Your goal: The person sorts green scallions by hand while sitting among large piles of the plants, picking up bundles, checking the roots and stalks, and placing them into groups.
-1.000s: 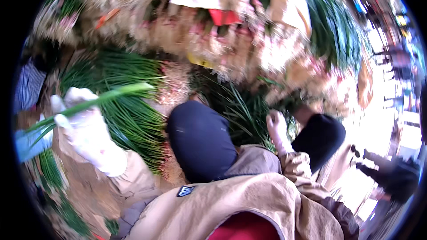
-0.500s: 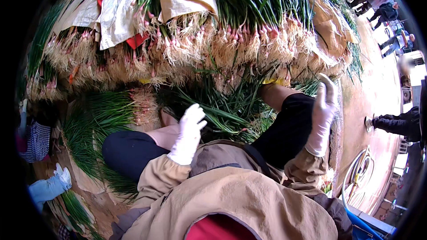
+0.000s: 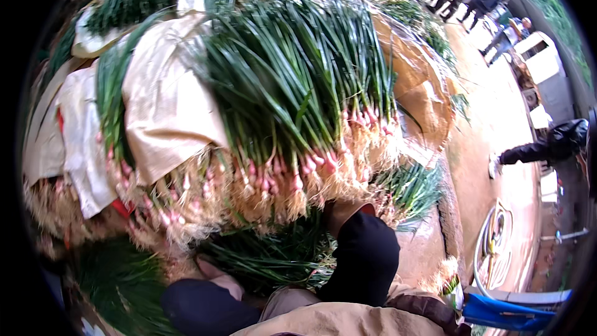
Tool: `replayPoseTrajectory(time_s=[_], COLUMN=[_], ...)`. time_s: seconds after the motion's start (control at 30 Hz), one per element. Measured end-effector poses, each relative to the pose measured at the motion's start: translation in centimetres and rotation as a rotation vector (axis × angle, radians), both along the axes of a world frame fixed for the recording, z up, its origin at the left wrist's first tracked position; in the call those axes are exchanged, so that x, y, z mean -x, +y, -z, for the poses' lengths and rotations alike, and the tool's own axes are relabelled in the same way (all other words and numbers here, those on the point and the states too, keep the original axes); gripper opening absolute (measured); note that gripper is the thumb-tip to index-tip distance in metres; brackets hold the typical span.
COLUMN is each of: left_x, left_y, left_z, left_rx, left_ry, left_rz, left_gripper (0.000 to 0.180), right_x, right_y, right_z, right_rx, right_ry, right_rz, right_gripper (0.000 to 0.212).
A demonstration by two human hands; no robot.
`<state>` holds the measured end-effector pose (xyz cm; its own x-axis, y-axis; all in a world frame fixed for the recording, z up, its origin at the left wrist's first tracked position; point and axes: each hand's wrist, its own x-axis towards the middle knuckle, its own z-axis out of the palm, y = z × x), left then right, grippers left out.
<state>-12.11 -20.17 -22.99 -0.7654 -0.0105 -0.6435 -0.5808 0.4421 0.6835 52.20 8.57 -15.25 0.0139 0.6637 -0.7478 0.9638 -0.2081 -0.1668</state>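
Neither of my hands shows at this moment; only my jacket (image 3: pixel 323 322) and my bent legs (image 3: pixel 367 255) appear at the bottom. In front of my knees lies a big heap of green onions (image 3: pixel 280 81), long leaves pointing away and pinkish bulbs with pale roots (image 3: pixel 292 180) toward me. Loose green leaves (image 3: pixel 267 258) lie on the ground between my legs. Another bundle of green onions (image 3: pixel 118 286) rests beside my left knee, and a smaller one (image 3: pixel 410 190) sits past my right knee.
Cream cloth sacks (image 3: pixel 171 102) and a white sack (image 3: pixel 90 143) drape over the heap, with a brown sheet (image 3: pixel 416 81) at its right end. A coiled hose (image 3: pixel 495 242) lies on the floor at right, near a blue object (image 3: pixel 507 314). Several people stand at the far right.
My view has tilted up and shifted, so the onion heap sits lower and larger. Both gloved hands, raised and empty before, have left the picture.
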Motion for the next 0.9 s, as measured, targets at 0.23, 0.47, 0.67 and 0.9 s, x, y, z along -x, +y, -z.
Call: replayPoseTrajectory(time_s=[0.23, 0.47, 0.67, 0.9], left_x=[-0.1, 0.3, -5.3, -22.5], left_y=[4.1, 3.0, 9.0, 19.6], left_z=[1.4, -11.4, -29.7, -15.2], left_rx=[0.103, -0.047, -0.518, -0.487], left_ry=[-0.065, 0.182, 0.754, -0.374], left_rz=[0.106, 0.108, 0.419, 0.966], left_gripper=[0.03, 0.032, 0.033, 0.038], right_x=[1.1, -0.5, 1.6, 17.9], right_y=[0.6, 3.8, 17.6, 17.8], right_z=[0.6, 2.0, -13.2, -21.6], right_rx=[0.044, -0.019, -0.577, -0.25], right_ry=[0.013, 0.067, 0.083, 0.293], right_rz=[0.066, -0.038, -0.007, -0.669], right_gripper=[0.033, 0.039, 0.04, 0.041])
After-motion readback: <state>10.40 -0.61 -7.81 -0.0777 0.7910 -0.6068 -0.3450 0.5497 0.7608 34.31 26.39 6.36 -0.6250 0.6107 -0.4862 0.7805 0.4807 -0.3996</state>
